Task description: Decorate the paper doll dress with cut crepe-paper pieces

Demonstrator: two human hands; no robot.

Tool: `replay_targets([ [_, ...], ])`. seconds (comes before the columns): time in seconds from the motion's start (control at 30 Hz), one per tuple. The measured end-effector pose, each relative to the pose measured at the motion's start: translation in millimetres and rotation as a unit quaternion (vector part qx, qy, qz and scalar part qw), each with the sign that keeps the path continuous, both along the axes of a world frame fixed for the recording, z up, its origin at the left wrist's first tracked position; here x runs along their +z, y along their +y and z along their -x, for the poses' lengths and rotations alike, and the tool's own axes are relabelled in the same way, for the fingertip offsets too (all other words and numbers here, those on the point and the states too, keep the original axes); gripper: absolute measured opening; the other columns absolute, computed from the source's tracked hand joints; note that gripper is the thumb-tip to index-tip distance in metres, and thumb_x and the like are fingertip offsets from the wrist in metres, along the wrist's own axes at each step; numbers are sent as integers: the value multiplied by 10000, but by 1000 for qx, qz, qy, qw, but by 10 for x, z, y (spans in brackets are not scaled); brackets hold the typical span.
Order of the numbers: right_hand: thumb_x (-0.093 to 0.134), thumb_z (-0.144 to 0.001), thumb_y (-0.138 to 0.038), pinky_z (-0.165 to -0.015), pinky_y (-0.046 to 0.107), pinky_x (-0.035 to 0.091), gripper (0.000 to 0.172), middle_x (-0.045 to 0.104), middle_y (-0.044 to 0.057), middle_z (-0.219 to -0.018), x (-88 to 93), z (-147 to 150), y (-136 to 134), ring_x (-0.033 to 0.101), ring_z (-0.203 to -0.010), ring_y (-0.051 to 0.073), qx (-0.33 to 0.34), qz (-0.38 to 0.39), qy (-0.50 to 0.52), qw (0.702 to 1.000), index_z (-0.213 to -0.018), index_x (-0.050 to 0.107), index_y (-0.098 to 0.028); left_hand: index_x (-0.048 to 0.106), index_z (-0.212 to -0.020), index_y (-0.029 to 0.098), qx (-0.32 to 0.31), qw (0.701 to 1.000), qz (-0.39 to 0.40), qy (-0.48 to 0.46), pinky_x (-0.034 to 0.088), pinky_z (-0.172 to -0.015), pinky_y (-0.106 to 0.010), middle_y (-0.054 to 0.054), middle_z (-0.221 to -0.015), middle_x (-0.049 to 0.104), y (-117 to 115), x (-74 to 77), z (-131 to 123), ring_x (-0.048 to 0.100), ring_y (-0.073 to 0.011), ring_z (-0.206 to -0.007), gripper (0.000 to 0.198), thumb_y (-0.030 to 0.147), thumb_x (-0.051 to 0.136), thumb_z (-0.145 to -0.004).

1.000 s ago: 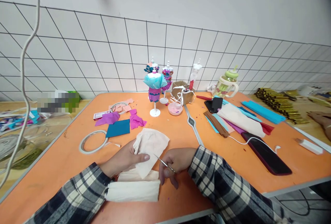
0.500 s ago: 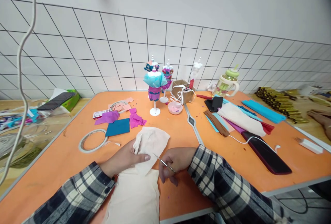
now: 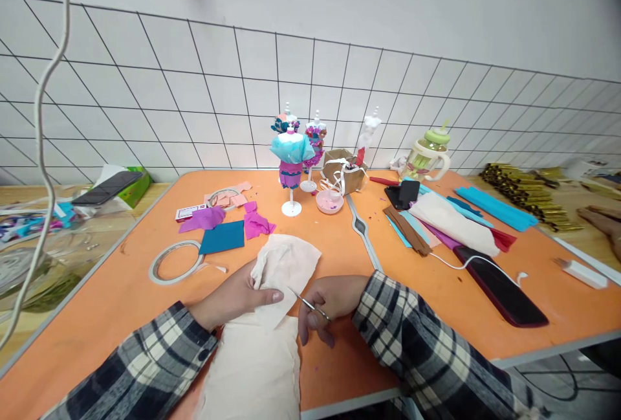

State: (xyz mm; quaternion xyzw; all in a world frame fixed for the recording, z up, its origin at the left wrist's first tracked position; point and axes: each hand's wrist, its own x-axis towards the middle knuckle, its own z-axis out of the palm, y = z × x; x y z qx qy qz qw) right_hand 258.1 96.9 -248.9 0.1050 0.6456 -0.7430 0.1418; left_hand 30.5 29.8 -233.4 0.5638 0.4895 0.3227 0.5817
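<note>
My left hand (image 3: 235, 297) pinches a sheet of cream crepe paper (image 3: 286, 265) with thumb on top, lifting its upper part off the orange table (image 3: 121, 290). The lower part of the cream paper (image 3: 257, 368) hangs down over the table's near edge. My right hand (image 3: 327, 300) is closed round small silver scissors (image 3: 305, 302), whose tips point at the paper just right of my left thumb. Both sleeves are checked black and white.
A tape ring (image 3: 174, 261), teal (image 3: 222, 237) and magenta paper pieces (image 3: 256, 224) lie behind my hands. Small dress-form figures (image 3: 291, 161), a pink dish (image 3: 328, 200), a box and a green cup (image 3: 427, 156) stand farther back. A dark phone (image 3: 499, 284) on a cable lies right. Another person's hand (image 3: 601, 222) is far right.
The folded lower part of the cream paper has unrolled and now hangs over the table edge. My hands have stayed nearly in place with paper and scissors.
</note>
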Motion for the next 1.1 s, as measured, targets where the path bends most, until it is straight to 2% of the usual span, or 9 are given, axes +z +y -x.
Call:
replay_targets([
  [0.13, 579, -769, -668, -561, 213, 337, 626, 615, 4, -593, -15, 12, -8, 532, -503, 81, -9, -5, 6, 1000, -948, 658, -73, 499, -1187, 180, 2, 1000, 8, -10, 524, -731, -349, -56, -1021, 662, -8, -3, -1, 603, -244, -894, 601, 380, 765, -686],
  [0.27, 685, -690, -627, -578, 222, 363, 560, 598, -23, -578, 21, 34, -20, 533, -486, 83, -33, -9, 4, 999, -844, 664, -89, 524, -1157, 180, 19, 999, 6, -30, 517, -709, -317, -41, -982, 658, 0, -24, 36, 601, -224, -851, 583, 374, 783, -673],
  [0.33, 689, -689, -622, -585, 217, 365, 562, 602, -21, -579, 29, 37, -5, 525, -496, 79, -37, -19, 2, 999, -867, 674, -89, 542, -1116, 171, 30, 998, -3, -50, 509, -683, -298, -37, -936, 654, 27, -47, 64, 595, -212, -815, 556, 400, 782, -670],
  [0.43, 604, -776, -630, -517, 195, 298, 596, 619, -1, -576, 10, 34, 48, 420, -456, 46, -23, -39, 5, 999, -972, 677, -71, 536, -1089, 167, 39, 996, -10, -78, 495, -627, -276, -25, -863, 642, 92, -109, 91, 583, -194, -751, 563, 414, 792, -653],
  [0.53, 498, -831, -665, -414, 212, 168, 655, 648, 22, -639, -12, 32, 100, 243, -394, 27, -4, -4, 20, 1000, -1019, 651, -57, 517, -1101, 170, 29, 995, 2, -91, 485, -594, -271, -6, -814, 628, 156, -187, 82, 575, -184, -710, 615, 392, 819, -614],
  [0.63, 477, -835, -678, -381, 225, 123, 663, 652, 24, -663, 0, 28, 110, 177, -382, 25, 10, 31, 39, 999, -998, 636, -55, 527, -1084, 180, 33, 996, -6, -79, 478, -596, -269, 3, -818, 625, 188, -246, 55, 572, -185, -717, 615, 393, 829, -592],
  [0.8, 487, -838, -666, -394, 219, 144, 646, 635, 13, -615, 47, 11, 77, 213, -397, 30, 8, 19, 37, 999, -963, 641, -52, 535, -1118, 182, 32, 998, -25, -53, 488, -651, -286, -13, -892, 638, 177, -272, 40, 581, -201, -777, 617, 399, 813, -612],
  [0.97, 492, -826, -679, -436, 211, 181, 654, 629, 10, -617, 19, 4, 62, 287, -433, 37, -2, -12, 21, 1000, -981, 639, -61, 539, -1092, 167, 46, 998, -38, -24, 499, -659, -286, -18, -869, 636, 146, -275, 38, 582, -203, -778, 579, 396, 802, -629],
  [1.1, 491, -817, -690, -459, 218, 194, 656, 615, 8, -577, 0, 10, 52, 349, -445, 49, -8, -36, 7, 999, -946, 659, -69, 527, -1134, 168, 40, 998, -46, -19, 516, -693, -318, -44, -919, 660, 124, -262, 24, 602, -239, -832, 612, 406, 794, -637],
])
